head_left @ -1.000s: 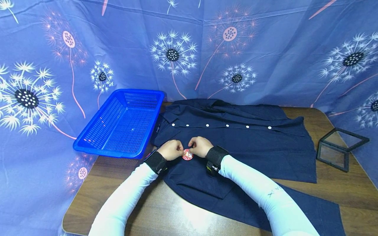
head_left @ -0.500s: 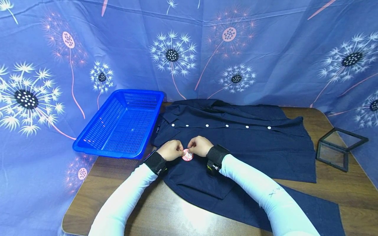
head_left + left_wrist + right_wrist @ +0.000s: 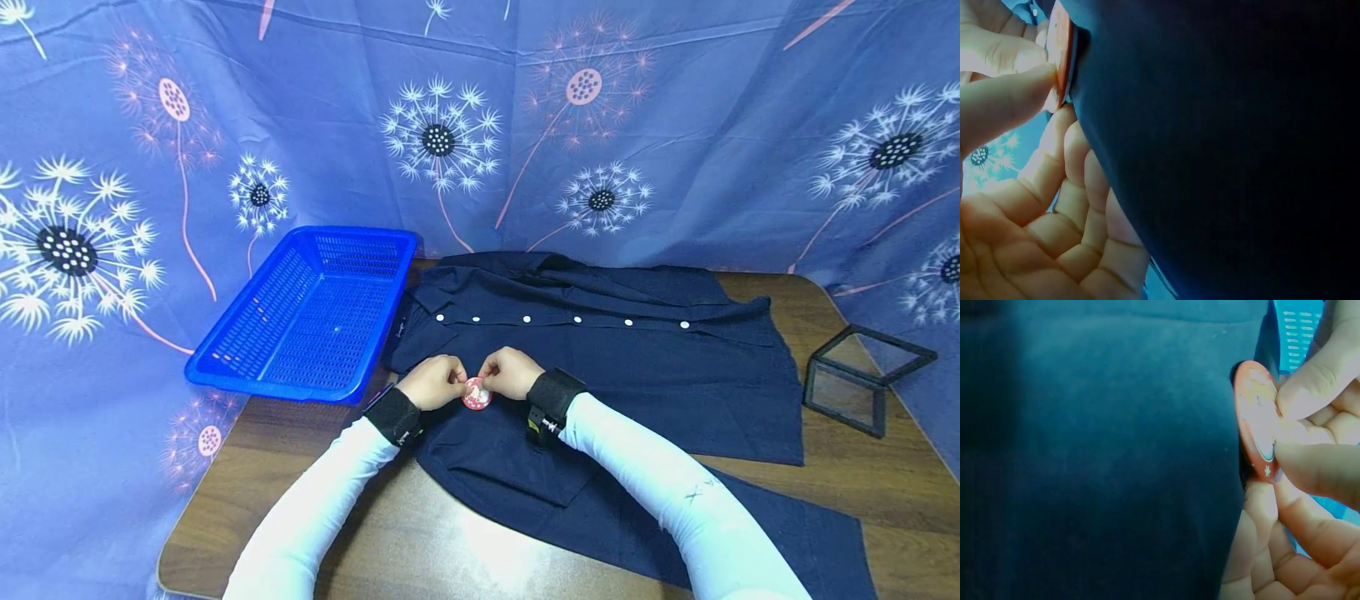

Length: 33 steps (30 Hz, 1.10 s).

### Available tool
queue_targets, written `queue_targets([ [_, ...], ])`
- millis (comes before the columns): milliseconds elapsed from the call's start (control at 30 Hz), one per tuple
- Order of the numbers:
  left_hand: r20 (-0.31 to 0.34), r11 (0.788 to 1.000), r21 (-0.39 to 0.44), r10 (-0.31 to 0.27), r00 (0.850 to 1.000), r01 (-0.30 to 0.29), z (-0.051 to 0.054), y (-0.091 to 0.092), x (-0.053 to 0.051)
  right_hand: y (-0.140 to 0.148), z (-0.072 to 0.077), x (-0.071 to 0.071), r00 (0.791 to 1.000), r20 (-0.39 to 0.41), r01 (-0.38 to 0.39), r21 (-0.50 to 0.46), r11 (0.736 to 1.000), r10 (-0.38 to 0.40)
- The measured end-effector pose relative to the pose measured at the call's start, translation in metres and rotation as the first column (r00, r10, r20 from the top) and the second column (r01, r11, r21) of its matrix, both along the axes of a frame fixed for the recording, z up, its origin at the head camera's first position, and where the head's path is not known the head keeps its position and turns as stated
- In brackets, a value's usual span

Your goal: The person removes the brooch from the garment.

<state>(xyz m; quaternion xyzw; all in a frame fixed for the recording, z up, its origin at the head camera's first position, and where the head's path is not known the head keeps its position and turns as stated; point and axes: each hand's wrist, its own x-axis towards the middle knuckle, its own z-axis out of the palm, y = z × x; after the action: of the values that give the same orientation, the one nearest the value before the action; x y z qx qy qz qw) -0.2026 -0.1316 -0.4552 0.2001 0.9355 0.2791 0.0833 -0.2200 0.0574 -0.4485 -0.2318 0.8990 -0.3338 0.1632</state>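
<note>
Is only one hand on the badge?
No, the left hand and the right hand both hold the round red badge at its edges.

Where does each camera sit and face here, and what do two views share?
Head: worn on the head, facing forward and down at shirt, badge and basket; left hand, right hand and sleeves show.
Left wrist: on that wrist, facing the badge nearly edge-on; both hands partly show.
Right wrist: on that wrist, facing the badge's printed front; both hands partly show.
Shared: both wrist views hold badge, shirt and hands.
</note>
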Motion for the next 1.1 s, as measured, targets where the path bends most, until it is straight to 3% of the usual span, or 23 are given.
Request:
queue_targets([
  [133,-0.097,0.998,0.029,-0.046,0.994,0.049,0.001,-0.002,0.005,0.001,0.001,0.0,1.0,-0.005,-0.017,-0.022,1.0,0.017],
  [267,-0.162,0.998,-0.022,-0.055,0.985,0.052,0.004,-0.001,0.01,0.002,0.0,0.001,1.0,-0.006,-0.019,-0.031,0.999,0.018],
  [400,-0.15,0.994,-0.102,-0.047,0.988,0.032,0.006,0.0,0.015,0.002,0.001,0.002,1.0,-0.004,-0.02,-0.05,0.999,0.02],
  [700,-0.106,0.977,-0.198,-0.097,0.99,0.074,0.003,-0.003,0.02,0.001,0.006,0.004,1.0,-0.015,-0.017,-0.062,0.998,0.016],
  [967,-0.066,0.977,-0.193,-0.107,0.992,0.092,0.002,-0.005,0.025,0.001,0.009,0.007,1.0,-0.026,0.003,-0.066,0.998,-0.005],
  [1100,-0.076,0.973,-0.206,-0.118,0.99,0.1,0.001,-0.004,0.027,0.002,0.007,0.007,0.999,-0.033,0.012,-0.068,0.998,-0.014],
])
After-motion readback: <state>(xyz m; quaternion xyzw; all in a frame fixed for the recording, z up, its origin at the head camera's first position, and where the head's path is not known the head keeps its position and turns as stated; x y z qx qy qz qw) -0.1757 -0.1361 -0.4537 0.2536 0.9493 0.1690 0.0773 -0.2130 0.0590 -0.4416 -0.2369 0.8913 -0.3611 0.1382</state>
